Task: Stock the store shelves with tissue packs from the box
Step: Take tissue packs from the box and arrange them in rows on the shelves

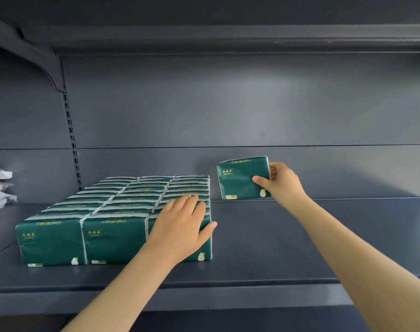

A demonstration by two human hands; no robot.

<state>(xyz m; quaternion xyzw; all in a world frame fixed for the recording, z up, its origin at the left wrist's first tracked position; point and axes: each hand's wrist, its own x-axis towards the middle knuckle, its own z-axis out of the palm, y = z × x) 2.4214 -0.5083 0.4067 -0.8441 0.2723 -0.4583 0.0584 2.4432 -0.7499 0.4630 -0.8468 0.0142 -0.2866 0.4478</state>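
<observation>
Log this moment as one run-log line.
left hand rests on stocked pack block | right hand holds single tissue pack upright at shelf back, right of block

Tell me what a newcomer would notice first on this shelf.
The tidy block of dark green tissue packs stands out, set in three rows on the left half of the grey shelf, with the left hand resting flat on its front right corner. To its right, the right hand grips a single green pack upright near the back panel.

single pack [242,179]: COMFORTABLE, upside down | front packs [113,238]: COMFORTABLE, upside down
</observation>
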